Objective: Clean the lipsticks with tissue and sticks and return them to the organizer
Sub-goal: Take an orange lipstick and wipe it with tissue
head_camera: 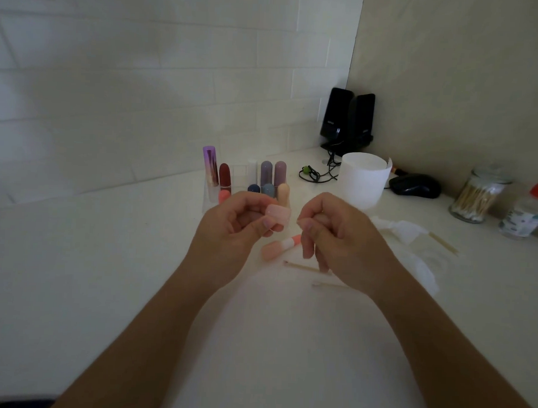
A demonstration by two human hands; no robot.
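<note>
left fingers (268,224) pinching pink cap (279,214), uncapped lipstick (278,248) lying just below

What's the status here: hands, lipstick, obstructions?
Left hand pinches pink cap. Right hand curled, contents unclear. Uncapped lipstick lying on table between hands. Loose sticks beside it.

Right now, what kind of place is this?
Probably a home desk tucked in a wall corner, used for makeup: black speakers and a computer mouse sit at the back, near a lipstick organizer and a jar of cotton swabs.
</note>
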